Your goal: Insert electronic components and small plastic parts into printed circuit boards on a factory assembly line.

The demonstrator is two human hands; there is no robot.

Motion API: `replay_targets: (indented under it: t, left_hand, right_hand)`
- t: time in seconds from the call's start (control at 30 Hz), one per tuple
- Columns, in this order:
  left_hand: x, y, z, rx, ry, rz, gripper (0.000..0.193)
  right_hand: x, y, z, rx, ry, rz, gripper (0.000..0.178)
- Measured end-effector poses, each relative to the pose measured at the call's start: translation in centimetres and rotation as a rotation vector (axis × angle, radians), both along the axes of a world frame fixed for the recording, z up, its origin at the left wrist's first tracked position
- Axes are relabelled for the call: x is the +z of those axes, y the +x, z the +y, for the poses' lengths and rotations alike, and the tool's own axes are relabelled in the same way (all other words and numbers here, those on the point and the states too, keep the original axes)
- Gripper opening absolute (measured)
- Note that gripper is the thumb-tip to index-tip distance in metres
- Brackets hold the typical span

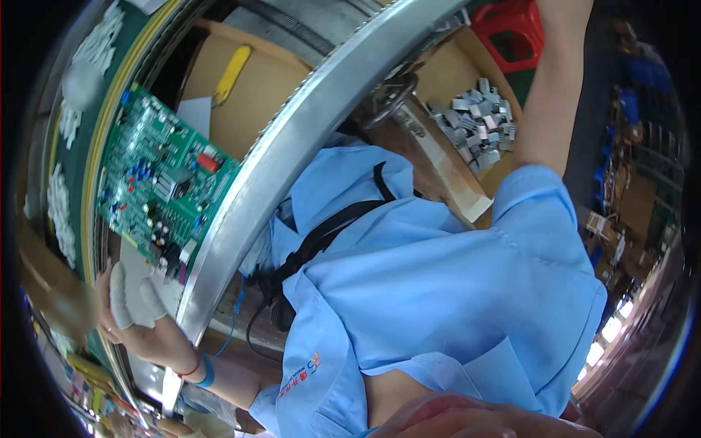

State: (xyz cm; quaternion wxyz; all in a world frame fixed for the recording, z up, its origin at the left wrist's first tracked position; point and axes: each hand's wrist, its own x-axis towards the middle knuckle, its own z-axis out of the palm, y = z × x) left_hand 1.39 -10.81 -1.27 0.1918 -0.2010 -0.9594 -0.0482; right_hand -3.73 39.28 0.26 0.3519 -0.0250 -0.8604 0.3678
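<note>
My left hand (142,317) is beside the lower end of a green circuit board (161,193), palm turned up toward it. White finger cots cover two of its fingertips, which are spread apart, and nothing shows between them. A red cord and a blue band circle that wrist. The board is densely fitted with a red block, blue and black capacitors and a grey heat sink. It rests tilted between a yellow-edged rail and a curved metal rail (292,120). My right forearm (555,102) reaches out past the top edge, so its hand is out of the picture.
A cardboard box of grey metal heat sinks (478,124) stands near my right arm, by a red plastic stool (509,33). A yellow-handled tool (234,69) lies in a cardboard tray. White parts (62,212) line the green strip at far left.
</note>
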Motion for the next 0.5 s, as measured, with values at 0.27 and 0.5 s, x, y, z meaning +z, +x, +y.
replay_targets:
  t: [0.27,0.5]
  left_hand:
    - [-0.9,-4.4,2.3,-0.042,0.125,0.027,0.029]
    - [-1.3,-3.8,2.1,-0.088,0.135,0.024,0.028]
  right_hand:
    - [-18.4,14.7,10.7,-0.254,0.502,-1.19,0.024]
    - [-22.0,13.9,3.4,-0.224,0.362,-1.394,0.046]
